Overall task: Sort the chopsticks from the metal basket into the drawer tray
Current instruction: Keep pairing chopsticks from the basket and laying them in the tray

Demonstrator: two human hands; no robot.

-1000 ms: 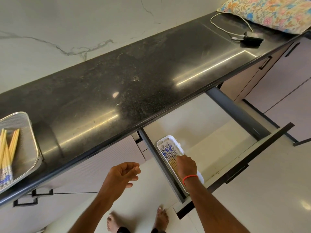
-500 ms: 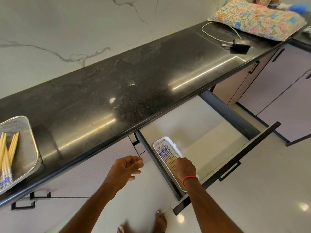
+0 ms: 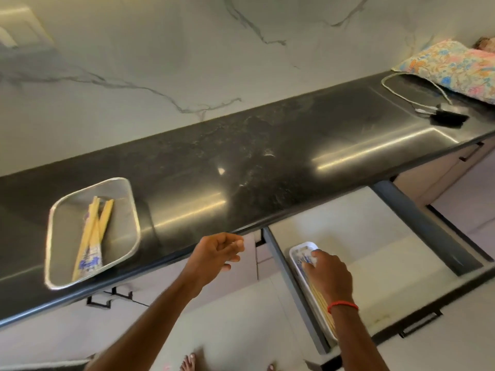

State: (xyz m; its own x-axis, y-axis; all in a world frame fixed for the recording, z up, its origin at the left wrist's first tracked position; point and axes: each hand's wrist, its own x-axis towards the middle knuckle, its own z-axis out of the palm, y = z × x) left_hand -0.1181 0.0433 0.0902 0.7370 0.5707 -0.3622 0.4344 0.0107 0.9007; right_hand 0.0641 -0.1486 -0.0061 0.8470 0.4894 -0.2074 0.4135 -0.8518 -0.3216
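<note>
The view has swung left, so the metal basket (image 3: 92, 234) on the black surface (image 3: 267, 167) shows fully, chopsticks (image 3: 92, 238) still inside. The left hand (image 3: 214, 257) hangs loosely curled, empty. The right hand (image 3: 330, 274) lies flat on chopsticks in the drawer tray (image 3: 301, 249), gripping nothing. More remain to move.

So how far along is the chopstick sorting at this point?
Partly done. A batch of chopsticks already lies in the white drawer tray, where the right hand rests on them. The left hand hangs empty and loosely curled below the counter edge. Left to move: a few chopsticks in the metal basket.
</note>
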